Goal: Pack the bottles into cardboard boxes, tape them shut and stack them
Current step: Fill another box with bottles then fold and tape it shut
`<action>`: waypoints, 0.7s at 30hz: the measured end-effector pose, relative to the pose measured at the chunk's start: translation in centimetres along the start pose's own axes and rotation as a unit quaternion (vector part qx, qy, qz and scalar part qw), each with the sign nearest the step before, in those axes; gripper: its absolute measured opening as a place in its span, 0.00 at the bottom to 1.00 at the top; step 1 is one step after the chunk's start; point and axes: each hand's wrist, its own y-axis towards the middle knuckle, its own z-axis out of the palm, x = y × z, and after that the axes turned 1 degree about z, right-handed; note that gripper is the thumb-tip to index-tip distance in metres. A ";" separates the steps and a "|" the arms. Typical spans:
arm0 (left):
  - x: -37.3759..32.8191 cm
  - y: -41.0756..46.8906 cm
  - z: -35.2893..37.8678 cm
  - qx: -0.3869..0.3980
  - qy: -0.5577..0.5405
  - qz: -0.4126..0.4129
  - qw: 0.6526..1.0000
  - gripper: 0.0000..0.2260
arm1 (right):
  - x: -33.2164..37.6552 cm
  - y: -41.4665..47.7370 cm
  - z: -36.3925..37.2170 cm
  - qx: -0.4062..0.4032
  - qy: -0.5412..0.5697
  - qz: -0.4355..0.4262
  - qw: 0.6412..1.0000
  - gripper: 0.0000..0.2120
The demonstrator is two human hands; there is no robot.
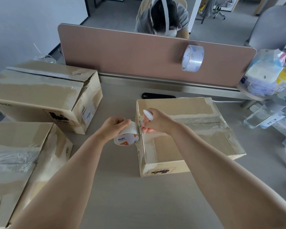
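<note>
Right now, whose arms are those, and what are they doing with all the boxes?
The arms belong to a person wearing a camera on the head, so you see what they see, looking down at a desk. The left hand holds a roll of tape. The right hand holds a small white tool, probably a cutter, and works the tape at the edge of a closed box. Two more taped boxes sit on the left, one farther back and one nearer. Another roll of tape hangs on the divider, and someone else sits behind it.
</note>
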 end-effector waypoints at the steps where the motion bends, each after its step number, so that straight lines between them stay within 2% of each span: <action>1: 0.0 0.0 0.0 0.007 0.005 -0.002 1.000 0.18 | 0.3 0.1 0.4 -0.001 -0.001 0.002 1.000 0.07; 3: -0.1 -0.1 -0.1 0.019 0.017 -0.001 1.000 0.16 | 0.3 0.3 0.7 -0.004 0.026 0.012 1.000 0.05; 6: -0.3 0.1 0.1 0.045 0.032 0.008 0.998 0.16 | -0.5 -0.2 0.4 -0.008 0.123 0.022 0.992 0.04; 10: -0.7 -0.1 1.4 0.099 0.054 0.030 0.993 0.18 | -1.5 -1.3 -0.3 -0.053 0.211 0.052 0.975 0.03; 14: -1.2 -1.0 3.5 0.142 0.047 0.042 0.988 0.15 | -2.4 -2.7 -1.1 -0.111 0.244 0.092 0.959 0.06; 18: -2.1 -1.7 5.5 0.202 0.052 0.051 0.977 0.19 | -2.7 -3.6 -1.5 -0.162 0.276 0.123 0.939 0.07; 21: -2.5 -1.8 6.1 0.251 0.033 0.044 0.967 0.21 | -2.8 -4.2 -1.3 -0.194 0.329 0.114 0.917 0.06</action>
